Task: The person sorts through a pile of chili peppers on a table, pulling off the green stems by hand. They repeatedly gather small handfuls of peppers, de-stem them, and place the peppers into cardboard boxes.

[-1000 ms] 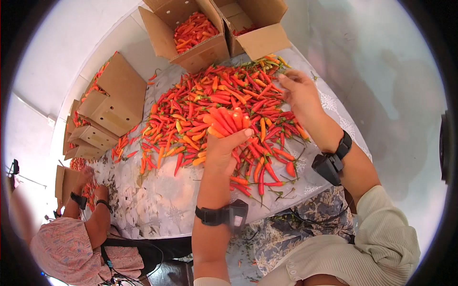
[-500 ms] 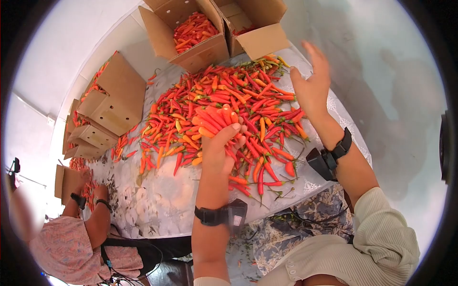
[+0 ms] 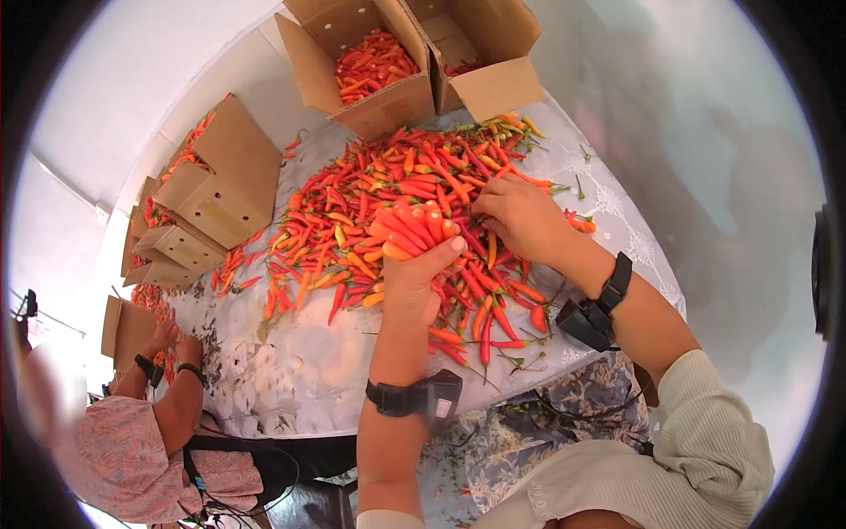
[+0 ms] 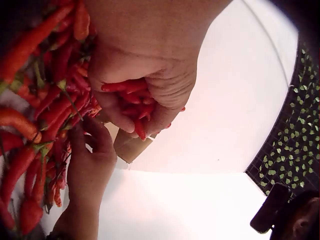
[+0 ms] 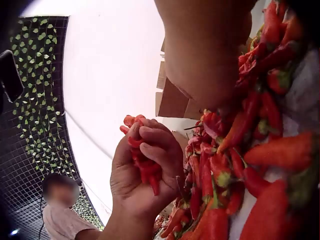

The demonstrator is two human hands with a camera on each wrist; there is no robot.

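A bunch of red and orange chili peppers [image 3: 412, 231] is gripped in my left hand [image 3: 418, 280], its blunt ends fanned upward and thumb across the front. In the right wrist view the fingers of that left hand [image 5: 145, 172] curl round the bunch. My right hand [image 3: 525, 219] reaches down at the right side of the chili pile [image 3: 352, 189], fingers bent among the peppers. From the left wrist view, the right hand's [image 4: 92, 162] fingertips are at the pile's edge, partly hidden; I cannot tell whether they pinch a pepper. Many pile peppers have green stems.
Open cardboard boxes of chilies [image 3: 379, 110] stand at the table's far edge. More boxes [image 3: 216, 181] line the left side. Another person [image 3: 154, 441] works at the lower left. Loose stems lie on the patterned tablecloth [image 3: 617, 207].
My right hand swung outward off the pile with fingers spread, then came back down onto its right side. The left hand keeps its bunch and has shifted only slightly.
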